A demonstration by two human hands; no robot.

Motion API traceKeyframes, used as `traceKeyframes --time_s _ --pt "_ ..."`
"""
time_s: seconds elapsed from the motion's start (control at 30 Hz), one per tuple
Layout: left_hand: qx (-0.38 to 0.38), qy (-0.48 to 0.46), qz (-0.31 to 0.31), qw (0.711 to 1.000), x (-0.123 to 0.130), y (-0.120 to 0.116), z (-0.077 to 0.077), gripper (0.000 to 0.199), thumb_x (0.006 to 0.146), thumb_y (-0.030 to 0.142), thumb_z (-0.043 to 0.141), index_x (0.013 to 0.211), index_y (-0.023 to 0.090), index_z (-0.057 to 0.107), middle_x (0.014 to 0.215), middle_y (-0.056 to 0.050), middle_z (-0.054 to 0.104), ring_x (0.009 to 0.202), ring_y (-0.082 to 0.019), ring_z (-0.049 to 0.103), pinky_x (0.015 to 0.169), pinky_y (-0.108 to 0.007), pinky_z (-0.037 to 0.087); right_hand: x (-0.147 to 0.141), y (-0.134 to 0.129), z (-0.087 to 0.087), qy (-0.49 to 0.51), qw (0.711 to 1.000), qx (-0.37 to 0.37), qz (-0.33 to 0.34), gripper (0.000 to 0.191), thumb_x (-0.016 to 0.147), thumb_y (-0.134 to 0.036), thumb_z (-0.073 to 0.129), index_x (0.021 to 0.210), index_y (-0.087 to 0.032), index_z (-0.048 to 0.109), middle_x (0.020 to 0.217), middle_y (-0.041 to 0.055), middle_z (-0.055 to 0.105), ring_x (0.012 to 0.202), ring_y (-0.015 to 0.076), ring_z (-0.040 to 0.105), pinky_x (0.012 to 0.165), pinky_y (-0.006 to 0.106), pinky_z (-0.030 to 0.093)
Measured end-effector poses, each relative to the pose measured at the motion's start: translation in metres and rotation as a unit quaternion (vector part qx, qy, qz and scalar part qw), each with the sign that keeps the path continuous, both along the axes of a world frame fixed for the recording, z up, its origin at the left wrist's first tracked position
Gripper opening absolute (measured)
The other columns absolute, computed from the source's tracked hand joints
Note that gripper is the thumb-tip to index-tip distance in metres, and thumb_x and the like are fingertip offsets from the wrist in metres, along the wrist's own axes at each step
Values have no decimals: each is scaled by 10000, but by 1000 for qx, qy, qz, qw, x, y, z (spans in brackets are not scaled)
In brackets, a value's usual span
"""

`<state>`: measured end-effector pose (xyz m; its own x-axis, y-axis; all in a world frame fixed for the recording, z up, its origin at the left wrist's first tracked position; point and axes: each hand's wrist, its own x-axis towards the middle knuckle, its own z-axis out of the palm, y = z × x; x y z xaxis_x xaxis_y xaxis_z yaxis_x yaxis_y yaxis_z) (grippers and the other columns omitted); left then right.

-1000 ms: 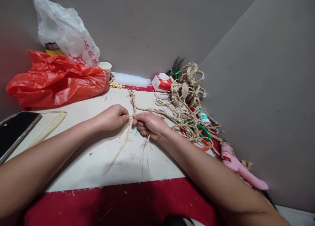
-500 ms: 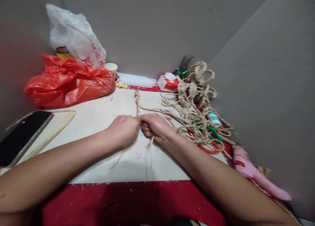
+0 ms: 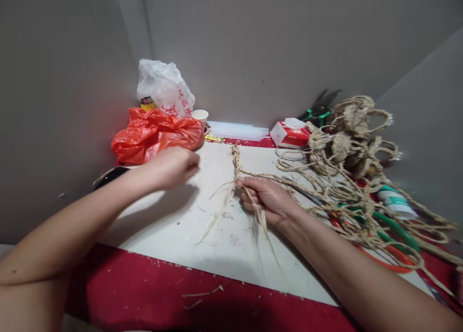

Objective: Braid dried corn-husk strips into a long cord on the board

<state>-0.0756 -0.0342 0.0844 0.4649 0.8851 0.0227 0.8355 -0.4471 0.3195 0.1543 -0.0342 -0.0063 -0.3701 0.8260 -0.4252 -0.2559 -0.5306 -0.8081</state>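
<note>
A short braid of pale plant fibre lies on the white board, with loose strands fanning out from its near end. My right hand pinches the braid at that near end, and a strand hangs down past its fingers. Raised over the board at the left, my left hand is away from the braid. Its fingers are curled and partly blurred, so whether they hold anything is unclear. A thin braided cord runs from the braid to the right.
Tangled braided cord covers the right side, over orange and green scissor handles. Behind stand a red tissue box, clear sticks, a paper cup and a red bag. A dark phone is partly hidden.
My left hand has come off the braid and moved up and left, while my right hand stays on it. Loose strands now show below the braid. The view has turned left.
</note>
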Motion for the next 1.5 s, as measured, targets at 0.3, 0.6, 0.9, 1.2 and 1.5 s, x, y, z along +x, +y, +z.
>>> traceKeyframes --time_s 0.3,0.6,0.9,1.2,1.5 --pt "-38 151 152 976 -104 29 -30 111 724 249 569 679 168 631 687 -10 582 587 -99 407 557 -217 243 0 2 0 4 999 -9 34 185 694 -244 639 635 -135 502 450 -117 181 380 10 110 335 145 74" --pt "-118 -209 192 951 -45 17 -5 130 719 259 612 798 162 577 600 17 598 492 -68 437 480 -181 294 0 3 0 2 999 11 39 183 708 -264 636 666 -128 522 442 -123 206 359 9 116 318 133 81" --pt "-390 -481 187 763 76 4 -74 89 706 177 587 643 119 565 582 -25 614 379 -45 423 363 -184 310 -1 1 -3 -8 998 55 9 253 706 -324 653 630 -140 498 383 -127 242 330 3 121 322 141 86" --pt "-373 -473 194 775 82 6 -77 170 672 116 572 547 152 463 437 22 529 332 -55 419 327 -181 300 -6 -3 -5 -116 985 122 -40 376 721 -380 628 512 -180 389 339 -99 304 279 16 191 288 175 127" --pt "-299 -433 157 836 89 -4 -78 143 713 174 556 579 145 514 446 6 525 364 -64 432 376 -194 313 -4 -2 -5 -131 982 119 -67 290 736 -267 591 521 -174 420 331 -87 328 275 26 214 288 174 140"
